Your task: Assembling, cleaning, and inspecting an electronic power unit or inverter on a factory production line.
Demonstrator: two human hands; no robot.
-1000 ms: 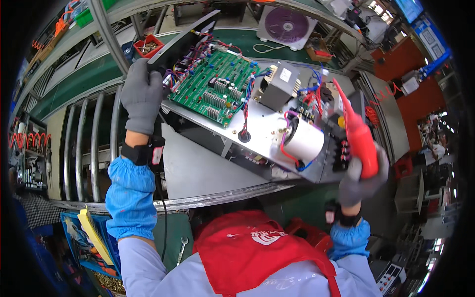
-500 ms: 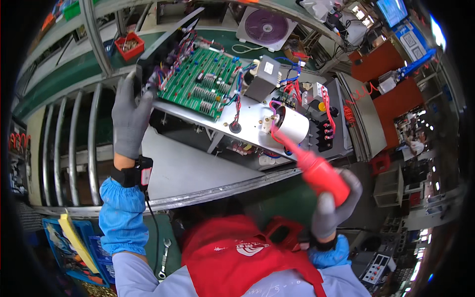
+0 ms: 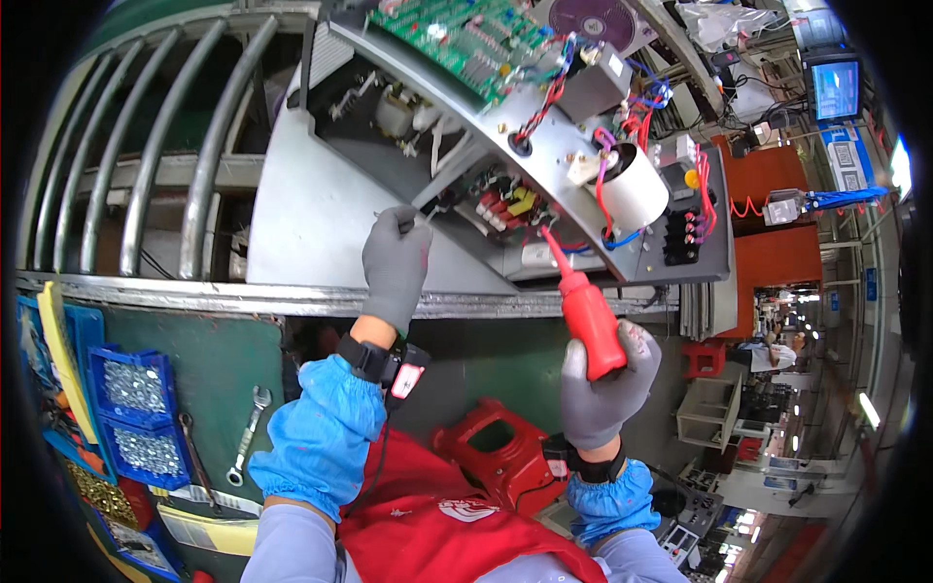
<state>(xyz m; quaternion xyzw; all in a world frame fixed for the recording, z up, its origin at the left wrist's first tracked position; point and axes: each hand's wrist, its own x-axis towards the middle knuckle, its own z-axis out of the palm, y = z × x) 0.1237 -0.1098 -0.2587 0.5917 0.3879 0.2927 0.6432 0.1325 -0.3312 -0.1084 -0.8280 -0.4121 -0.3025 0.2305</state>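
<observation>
A: Where are the hands against the grey metal chassis [image 3: 321,223]?

B: Both are at its near edge. The left hand [image 3: 394,262], in a grey glove, is curled at the chassis's lower opening, fingertips pinched on something small and dark; I cannot tell what it is. The right hand [image 3: 607,384] is clenched around the body of a red squeeze bottle [image 3: 588,316], just below the chassis's near right corner.

A: And the bottle's tip?

B: Its thin red nozzle slants up and left, ending at the chassis's underside, close to the cluster of red and yellow parts [image 3: 510,204]. Whether it touches them I cannot tell.

A: What crowds the top face of the chassis?

B: A green circuit board [image 3: 466,39] on the far part, a white cylinder [image 3: 632,189] near the right edge with red and blue wires around it, and a black block [image 3: 685,233] beside that.

A: How much room is there around the edges?

B: Left of the chassis the plate runs bare toward curved grey roller bars [image 3: 146,146]. Below its near edge a metal rail [image 3: 194,291] crosses, with the green table [image 3: 224,350] under it. There, well left of the chassis, lie a wrench [image 3: 248,435] and blue bins of screws [image 3: 136,413]. A red casing [image 3: 496,457] sits below the chassis between the two forearms.
</observation>
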